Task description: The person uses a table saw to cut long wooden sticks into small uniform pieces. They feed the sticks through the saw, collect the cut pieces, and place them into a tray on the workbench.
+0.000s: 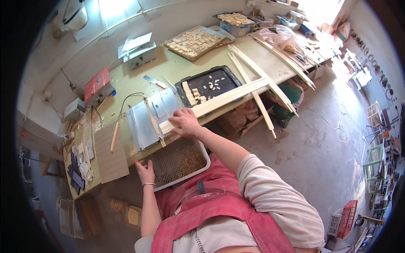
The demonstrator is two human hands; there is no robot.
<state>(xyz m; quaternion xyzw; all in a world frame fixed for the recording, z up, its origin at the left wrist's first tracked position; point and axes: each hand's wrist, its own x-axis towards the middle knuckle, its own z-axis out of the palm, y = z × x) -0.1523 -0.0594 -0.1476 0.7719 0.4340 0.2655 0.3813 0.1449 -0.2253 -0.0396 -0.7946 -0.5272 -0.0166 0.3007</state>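
Presently | right fingers [174, 119] atop wooden strips [228, 98], gripping them | left fingers [139, 165] spread, beside basket [206, 161]

before me a long workbench with a pale green top [137, 80] runs along an off-white wall [164, 25]. beyond its far end a bright window [324, 9] glares, and smooth grey concrete floor [312, 156] spreads to my right.

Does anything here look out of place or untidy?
A little: in the black tray, some small pale blocks lie scattered at odd angles, while others are grouped along its left side. Also, a few long wooden strips jut past the edge of the bench.
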